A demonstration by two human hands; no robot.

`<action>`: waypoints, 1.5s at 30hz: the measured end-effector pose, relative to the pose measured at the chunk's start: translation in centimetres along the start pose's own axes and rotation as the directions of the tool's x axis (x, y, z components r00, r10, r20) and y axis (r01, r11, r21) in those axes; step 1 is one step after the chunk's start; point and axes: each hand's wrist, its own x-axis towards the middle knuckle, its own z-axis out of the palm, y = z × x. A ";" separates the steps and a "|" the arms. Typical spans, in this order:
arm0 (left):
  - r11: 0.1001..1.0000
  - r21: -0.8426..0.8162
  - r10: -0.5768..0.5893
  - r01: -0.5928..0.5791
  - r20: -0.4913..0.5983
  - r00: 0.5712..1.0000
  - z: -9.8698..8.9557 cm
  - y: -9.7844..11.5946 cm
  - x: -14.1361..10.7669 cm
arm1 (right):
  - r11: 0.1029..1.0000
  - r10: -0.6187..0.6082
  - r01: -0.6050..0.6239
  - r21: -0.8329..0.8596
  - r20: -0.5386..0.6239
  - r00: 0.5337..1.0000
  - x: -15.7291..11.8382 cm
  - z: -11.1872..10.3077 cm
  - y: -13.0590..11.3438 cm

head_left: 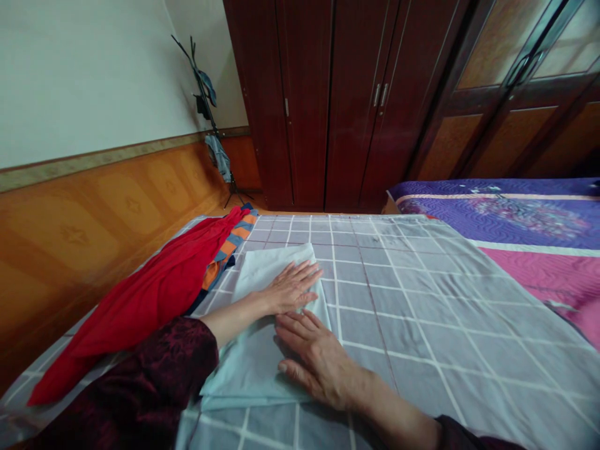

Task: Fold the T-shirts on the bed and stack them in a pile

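Observation:
A pale blue folded cloth [267,350] lies flat on a grey bedsheet with a white check pattern [422,312]. My left hand [291,288] rests palm down on the far part of the cloth, its fingers pointing right. My right hand [314,357] lies flat on the cloth's right side, just below my left hand and not touching it. Neither hand grips anything. Along the bed's left side lie a red cloth [145,300] and a garment with orange and blue stripes [225,256], close to my dark maroon left sleeve [140,381].
A wood-panelled wall [107,212] runs along the bed's left side. A standing coat rack with hanging clothes [210,119] stands in the far corner. Dark wooden wardrobes [328,106] stand ahead. A purple and pink quilted bedspread [515,219] lies to the right.

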 end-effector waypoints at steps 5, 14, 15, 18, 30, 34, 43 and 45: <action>0.986 0.016 -0.167 0.167 -0.031 0.985 -1.5 -1.1 -3.3 | 0.975 0.164 -0.162 -0.149 -0.004 0.987 0.1 1.8 1.1; 0.988 0.053 -0.145 0.142 0.050 0.988 -0.2 1.5 -10.0 | 0.883 0.225 -0.300 -0.361 -0.235 0.946 0.2 3.9 3.5; 0.988 0.054 -0.147 0.145 0.049 0.988 -0.2 1.7 -10.7 | 0.876 0.216 -0.302 -0.376 -0.254 0.943 0.2 4.1 3.7; 0.997 0.009 -0.082 0.082 0.078 0.994 -0.4 2.4 -13.1 | 0.863 0.177 -0.289 -0.415 -0.287 0.942 0.1 4.6 4.0; 0.964 -0.254 -0.174 0.079 -0.377 0.910 -1.1 4.1 -23.5 | 0.921 0.033 -0.120 -0.370 -0.233 0.972 0.2 2.9 3.1; 0.966 -0.245 -0.164 0.081 -0.342 0.925 -1.0 4.9 -24.6 | 0.946 -0.149 0.099 -0.308 -0.145 0.978 0.1 2.3 -0.6; 0.952 -0.282 -0.221 0.115 -0.378 0.899 -0.9 4.6 -24.4 | 0.921 -0.208 0.147 -0.361 -0.136 0.969 1.1 4.4 -5.2; 0.956 -0.249 -0.236 0.157 -0.330 0.914 -1.1 4.8 -24.7 | 0.911 -0.199 0.136 -0.390 -0.126 0.972 1.4 4.8 -5.4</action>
